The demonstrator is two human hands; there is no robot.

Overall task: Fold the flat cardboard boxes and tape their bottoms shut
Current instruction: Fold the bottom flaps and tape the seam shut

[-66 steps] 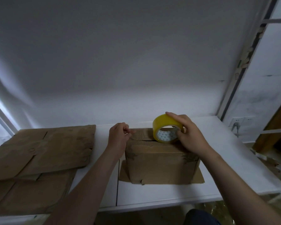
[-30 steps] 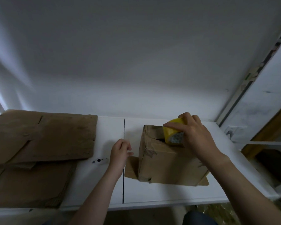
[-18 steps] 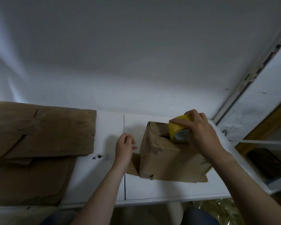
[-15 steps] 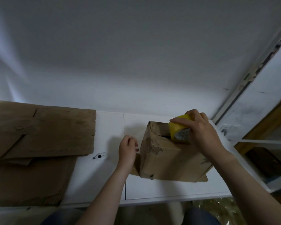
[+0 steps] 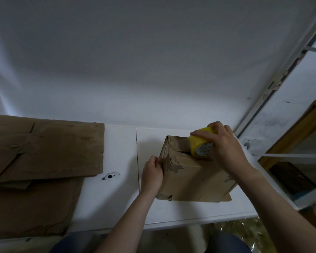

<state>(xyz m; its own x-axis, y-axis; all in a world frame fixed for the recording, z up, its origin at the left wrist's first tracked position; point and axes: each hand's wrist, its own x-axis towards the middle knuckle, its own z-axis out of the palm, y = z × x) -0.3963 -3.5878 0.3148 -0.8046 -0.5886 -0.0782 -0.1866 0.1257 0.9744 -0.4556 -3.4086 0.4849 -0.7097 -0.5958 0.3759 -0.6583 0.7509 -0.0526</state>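
A folded brown cardboard box (image 5: 195, 179) stands on the white table (image 5: 117, 203), right of centre, with its closed flaps facing up. My right hand (image 5: 224, 148) grips a yellow tape roll (image 5: 199, 145) and holds it on the box's top, near the far right end of the flap seam. My left hand (image 5: 152, 172) is curled against the box's upper left side wall, fingers pinched at the corner edge. Whether it holds a tape end there is too small to tell.
Flat cardboard boxes (image 5: 36, 161) lie stacked on the table's left half. A small white object with a black dot (image 5: 110, 176) lies between the stack and the box. A white wall stands behind. A wall socket (image 5: 250, 143) and wooden shelving (image 5: 299, 143) are at the right.
The box has turned so its left end faces me more. My left hand came down from the box's top to its left side wall. My right hand kept the tape roll on top.
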